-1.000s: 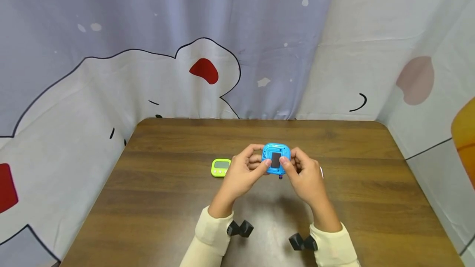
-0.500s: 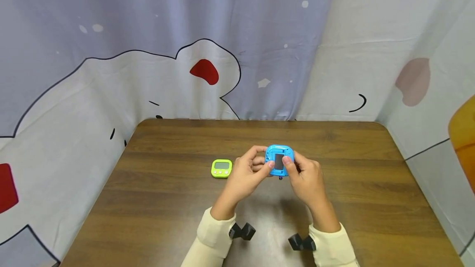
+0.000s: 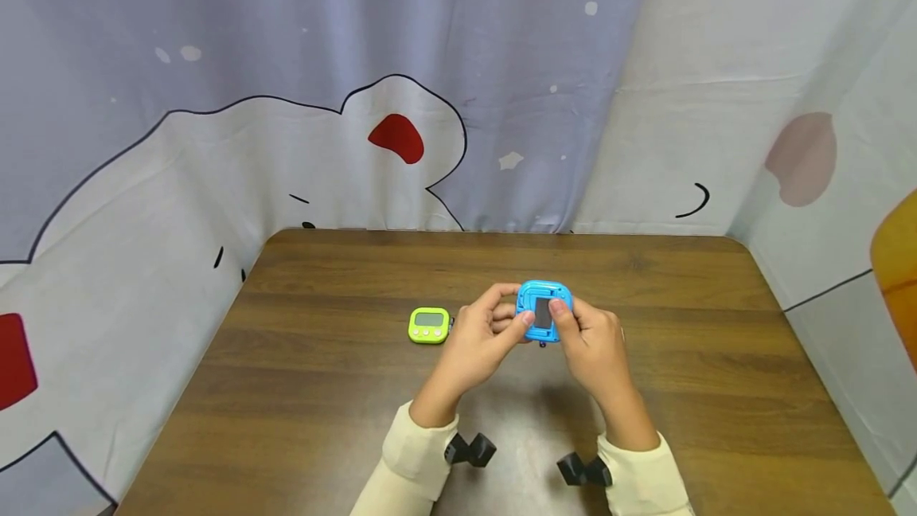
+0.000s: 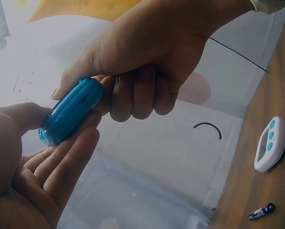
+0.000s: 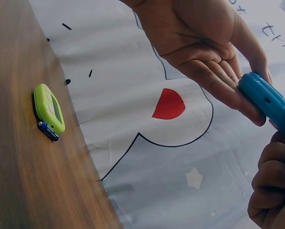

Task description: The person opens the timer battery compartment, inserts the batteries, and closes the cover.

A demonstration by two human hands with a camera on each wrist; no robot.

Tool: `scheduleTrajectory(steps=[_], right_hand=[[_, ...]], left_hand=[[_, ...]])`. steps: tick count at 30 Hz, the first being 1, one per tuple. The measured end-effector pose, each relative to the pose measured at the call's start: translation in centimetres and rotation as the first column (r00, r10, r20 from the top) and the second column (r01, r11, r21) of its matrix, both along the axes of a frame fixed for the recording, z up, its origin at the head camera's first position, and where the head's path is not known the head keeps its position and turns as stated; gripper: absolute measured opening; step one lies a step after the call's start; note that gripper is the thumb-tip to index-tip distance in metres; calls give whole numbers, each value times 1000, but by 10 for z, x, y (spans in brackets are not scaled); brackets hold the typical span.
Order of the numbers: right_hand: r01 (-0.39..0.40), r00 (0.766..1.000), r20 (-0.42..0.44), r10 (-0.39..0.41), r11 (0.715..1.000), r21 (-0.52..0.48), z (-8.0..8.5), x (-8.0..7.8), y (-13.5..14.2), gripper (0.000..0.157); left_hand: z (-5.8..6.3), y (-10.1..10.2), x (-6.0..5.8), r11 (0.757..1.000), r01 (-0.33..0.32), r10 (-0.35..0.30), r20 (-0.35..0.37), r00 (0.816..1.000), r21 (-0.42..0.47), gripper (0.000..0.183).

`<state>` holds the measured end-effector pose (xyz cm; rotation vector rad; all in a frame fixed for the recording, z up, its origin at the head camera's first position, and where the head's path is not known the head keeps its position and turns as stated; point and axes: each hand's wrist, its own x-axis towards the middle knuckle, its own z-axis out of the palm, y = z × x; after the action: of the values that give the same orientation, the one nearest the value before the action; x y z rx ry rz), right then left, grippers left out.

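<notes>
Both hands hold a blue digital timer (image 3: 542, 315) above the table, its face with a dark rectangular panel turned up. My left hand (image 3: 473, 345) grips its left side, thumb on the upper face and fingers beneath. On the other side, my right hand (image 3: 596, 345) pinches it with the thumb laid on the dark panel; the remaining fingers curl under, as the left wrist view shows. From the wrist views the timer (image 5: 266, 102) appears edge-on, with a small dark slot in its rim.
A lime-green timer (image 3: 429, 326) lies left of the hands, a small battery (image 5: 47, 131) beside it. A white timer (image 4: 271, 143) with blue buttons rests to the right, mostly hidden by my right hand from above; another battery (image 4: 261, 211) lies near it. Curtains hang behind the wooden table (image 3: 301, 420).
Both hands have shifted slightly right with the blue timer, uncovering the whole lime-green timer. The right thumb stays on the panel.
</notes>
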<state>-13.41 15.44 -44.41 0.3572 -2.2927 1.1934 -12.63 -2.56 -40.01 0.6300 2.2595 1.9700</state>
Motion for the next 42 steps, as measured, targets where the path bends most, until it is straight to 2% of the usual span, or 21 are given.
scheduleTrajectory(steps=[5, 12, 25, 29, 32, 34, 36, 39, 42], right_hand=[[14, 999, 44, -15, 999, 34, 3, 2, 1, 25], [-9, 998, 62, 6, 999, 43, 4, 2, 3, 25], [-39, 998, 61, 34, 997, 66, 8, 2, 2, 27], [-36, 999, 25, 34, 997, 62, 4, 1, 2, 25], [-25, 1000, -17, 26, 999, 47, 0, 0, 2, 18], [-42, 999, -30, 43, 999, 29, 0, 1, 1, 14], [-78, 996, -30, 78, 997, 0, 1, 1, 0, 19], [-130, 991, -38, 129, 991, -23, 1, 1, -1, 37], [-148, 986, -77, 145, 988, -31, 0, 0, -2, 41]], left_hand=[[4, 0, 1, 999, 0, 0, -10, 1000, -35, 35], [4, -1, 0, 998, 3, -4, -18, 1000, -61, 35], [4, -4, -3, 999, 13, -14, -17, 1000, -31, 33], [-10, -5, -10, 1000, 10, -10, -12, 1000, -11, 34], [-22, -6, -15, 1000, 15, -15, 2, 1000, 15, 35], [-25, -6, -16, 999, 20, -21, 5, 1000, 32, 36], [-26, -6, -16, 999, 20, -20, 2, 1000, 39, 37], [-27, -5, -15, 999, 9, -9, -2, 1000, 39, 37], [-26, -4, -14, 999, -5, 5, 6, 1000, 32, 37]])
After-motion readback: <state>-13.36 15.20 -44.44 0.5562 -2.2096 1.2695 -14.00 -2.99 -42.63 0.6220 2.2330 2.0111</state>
